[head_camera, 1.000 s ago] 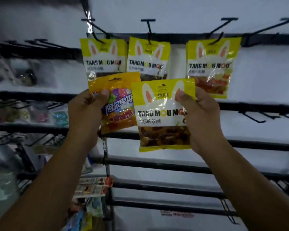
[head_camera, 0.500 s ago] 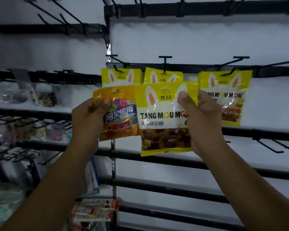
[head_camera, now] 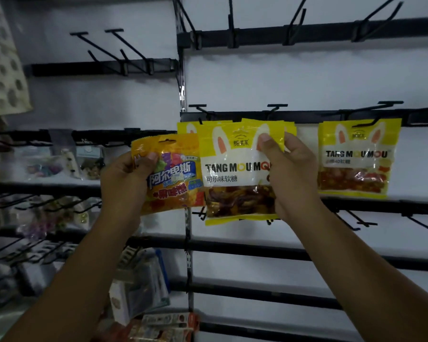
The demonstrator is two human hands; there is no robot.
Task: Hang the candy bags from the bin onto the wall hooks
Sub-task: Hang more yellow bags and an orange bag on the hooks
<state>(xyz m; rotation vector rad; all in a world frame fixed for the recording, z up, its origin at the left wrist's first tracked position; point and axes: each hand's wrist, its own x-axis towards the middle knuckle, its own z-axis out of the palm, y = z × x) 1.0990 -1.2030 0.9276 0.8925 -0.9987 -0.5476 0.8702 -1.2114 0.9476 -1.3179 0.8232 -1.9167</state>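
My left hand (head_camera: 126,178) grips an orange candy bag (head_camera: 171,176) by its left edge. My right hand (head_camera: 292,176) pinches the top right of a yellow Tang Mou Mou bag (head_camera: 235,169), held up in front of the middle wall hook (head_camera: 276,107). Its top edge sits just under the hook rail. Behind it, two more yellow bags hang on the left hook (head_camera: 198,107) and the middle hook, mostly hidden. Another yellow bag (head_camera: 356,159) hangs on the right hook (head_camera: 388,104). The bin is out of view.
Bare black hooks (head_camera: 232,21) line the rail above, and more (head_camera: 356,218) stick out below the bags. Shelves on the left hold small packaged goods (head_camera: 59,164). Boxed items (head_camera: 139,292) stand low between my arms. A perforated cream panel (head_camera: 3,65) hangs at the upper left.
Both hands have lifted the two bags toward the hook rail. My view has tilted up, showing the upper row of bare hooks. The yellow bag now covers the hanging middle bag.
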